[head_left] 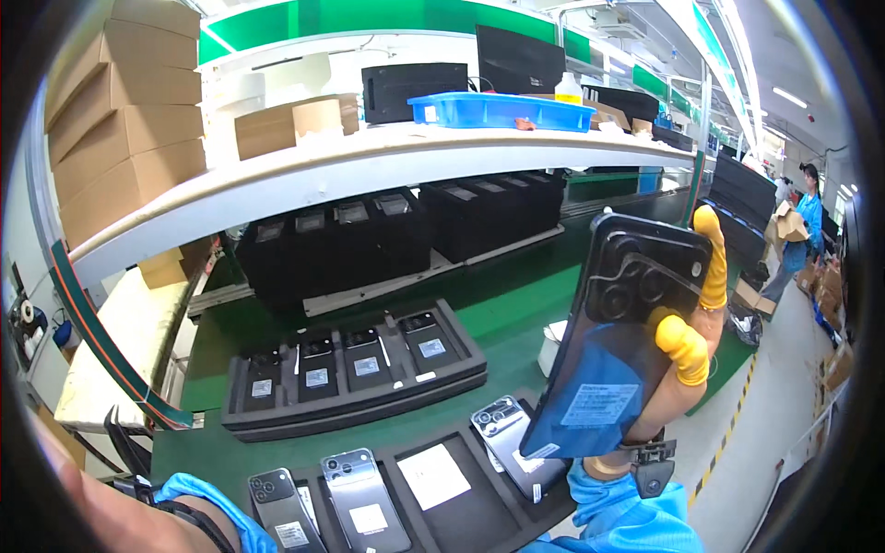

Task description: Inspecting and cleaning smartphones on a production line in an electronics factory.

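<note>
My right hand (687, 355), with yellow finger covers on the thumb and a finger, grips a dark smartphone (599, 369) by its right edge. Its back faces me, showing the camera cluster at the top and a label low down. Below it lies the near black foam tray (461, 525), with a dark phone (286, 516), a silver-grey phone (367, 507) and another phone (516, 442) partly behind the held one. One slot there shows a white paper square (433, 475). My left hand (64, 470) is at the lower left rim, apart from the phones; its fingers are cut off.
Behind is another foam tray (369, 403) with several labelled phones. Black tray stacks (336, 244) stand under a shelf (387, 152) carrying a blue bin (502, 112). Cardboard boxes (129, 120) rise at left. A person (809, 217) in blue stands at far right.
</note>
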`<action>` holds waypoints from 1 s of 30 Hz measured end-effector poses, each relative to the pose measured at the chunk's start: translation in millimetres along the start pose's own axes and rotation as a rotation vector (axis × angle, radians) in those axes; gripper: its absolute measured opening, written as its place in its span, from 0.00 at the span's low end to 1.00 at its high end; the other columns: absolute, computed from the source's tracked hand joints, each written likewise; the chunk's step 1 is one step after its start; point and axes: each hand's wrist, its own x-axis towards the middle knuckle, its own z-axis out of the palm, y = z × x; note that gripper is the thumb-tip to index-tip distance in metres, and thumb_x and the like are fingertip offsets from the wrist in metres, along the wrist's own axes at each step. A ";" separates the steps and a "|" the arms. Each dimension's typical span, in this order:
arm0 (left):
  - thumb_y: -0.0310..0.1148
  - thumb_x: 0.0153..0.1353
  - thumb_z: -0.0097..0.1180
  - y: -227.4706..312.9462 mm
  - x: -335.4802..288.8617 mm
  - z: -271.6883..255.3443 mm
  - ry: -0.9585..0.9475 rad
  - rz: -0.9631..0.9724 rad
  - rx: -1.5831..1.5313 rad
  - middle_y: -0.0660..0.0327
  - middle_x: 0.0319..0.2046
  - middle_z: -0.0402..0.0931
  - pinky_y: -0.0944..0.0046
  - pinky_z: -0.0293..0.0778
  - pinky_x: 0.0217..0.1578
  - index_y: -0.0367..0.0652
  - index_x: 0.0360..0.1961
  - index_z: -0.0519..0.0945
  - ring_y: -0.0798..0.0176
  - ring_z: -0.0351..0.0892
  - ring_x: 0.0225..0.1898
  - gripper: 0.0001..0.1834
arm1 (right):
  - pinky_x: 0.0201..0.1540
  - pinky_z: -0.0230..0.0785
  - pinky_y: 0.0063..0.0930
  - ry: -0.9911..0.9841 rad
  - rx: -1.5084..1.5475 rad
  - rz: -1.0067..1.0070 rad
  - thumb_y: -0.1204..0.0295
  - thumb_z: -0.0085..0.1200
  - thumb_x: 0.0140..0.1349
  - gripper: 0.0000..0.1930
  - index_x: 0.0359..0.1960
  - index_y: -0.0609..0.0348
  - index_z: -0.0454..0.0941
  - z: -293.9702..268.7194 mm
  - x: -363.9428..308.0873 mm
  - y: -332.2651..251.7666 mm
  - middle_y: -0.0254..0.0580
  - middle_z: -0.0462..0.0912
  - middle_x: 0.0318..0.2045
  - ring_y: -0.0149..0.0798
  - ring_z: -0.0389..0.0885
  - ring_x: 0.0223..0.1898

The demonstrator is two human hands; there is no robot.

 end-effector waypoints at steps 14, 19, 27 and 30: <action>0.41 0.69 0.46 25.9 19.9 40.9 0.161 0.184 -0.379 0.47 0.58 0.65 0.57 0.60 0.56 0.27 0.66 0.59 0.56 0.66 0.56 0.33 | 0.63 0.69 0.50 0.019 -0.217 -0.182 0.77 0.48 0.50 0.38 0.70 0.62 0.60 -9.2 3.2 5.6 0.59 0.75 0.56 0.54 0.77 0.57; 0.42 0.72 0.45 26.1 38.5 55.7 -0.651 -0.041 -1.194 0.56 0.40 0.72 0.62 0.67 0.39 0.41 0.64 0.63 0.62 0.73 0.40 0.25 | 0.61 0.72 0.41 0.058 -0.073 -0.084 0.75 0.55 0.54 0.34 0.67 0.63 0.64 -19.8 -6.1 -3.0 0.53 0.76 0.57 0.47 0.79 0.55; 0.45 0.73 0.44 38.1 20.6 57.0 -0.947 -0.569 -1.676 0.52 0.41 0.78 0.63 0.71 0.37 0.41 0.60 0.65 0.61 0.78 0.37 0.22 | 0.55 0.76 0.49 -0.011 -0.070 -0.023 0.66 0.45 0.72 0.20 0.56 0.70 0.72 -89.1 -27.2 -7.7 0.57 0.81 0.51 0.51 0.84 0.49; 0.46 0.73 0.44 44.1 11.9 67.0 -0.976 -0.615 -1.766 0.52 0.42 0.78 0.63 0.71 0.39 0.40 0.58 0.65 0.61 0.78 0.38 0.23 | 0.57 0.76 0.50 0.044 -0.107 -0.106 0.66 0.43 0.74 0.19 0.56 0.70 0.72 -98.6 -33.6 -0.8 0.57 0.80 0.52 0.51 0.83 0.51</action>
